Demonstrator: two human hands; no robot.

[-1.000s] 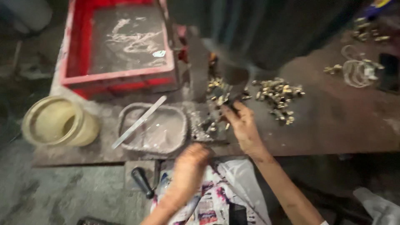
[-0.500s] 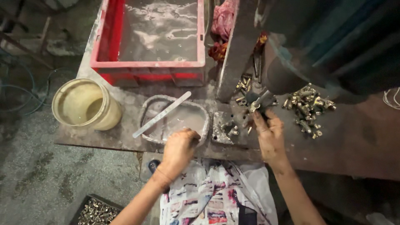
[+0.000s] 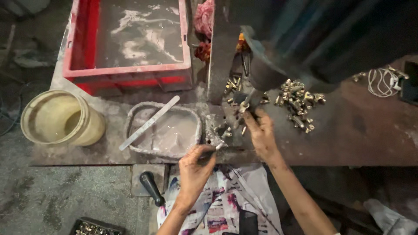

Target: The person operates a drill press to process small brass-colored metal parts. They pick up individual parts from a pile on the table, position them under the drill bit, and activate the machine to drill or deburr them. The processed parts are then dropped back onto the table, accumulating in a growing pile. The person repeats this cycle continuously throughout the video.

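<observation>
A: Looking down at the surface (image 3: 357, 139) — what's each hand on?

B: Right hand (image 3: 262, 132) is up by the machine, fingers pinched together on a small metal fitting (image 3: 244, 105), right under the dark machine head (image 3: 278, 65). Left hand (image 3: 194, 167) is at the near edge of the surface, fingers curled shut on a thin stick-like tool (image 3: 212, 150), tip pointing toward the small metal block (image 3: 217, 130) w/ loose bits on it. Can't tell what the tool is exactly.

A: Hands close to each other?

B: Apart, but near. Left lower and nearer the body, right higher and further in.

A: Where's the rest of the fittings?

B: Pile of brass-coloured fittings (image 3: 300, 102) just right of the right hand, on the surface. A few more beside the upright metal post (image 3: 220, 52), approx. behind the fingers.

A: Other stuff?

B: Grey tray (image 3: 135, 143) of whitish liquid left of the left hand, flat metal strip (image 3: 150, 122) lying slantwise across its rim. Further left a yellowish bucket (image 3: 61, 119). Behind the tray a red crate (image 3: 130, 78) w/ cloudy water. Black handle (image 3: 151, 187) below the surface edge, beside the left wrist. Bottom left, a dark box of small metal parts (image 3: 93, 228). White cord (image 3: 383, 80) far right. Patterned cloth (image 3: 226, 204) over the lap.
</observation>
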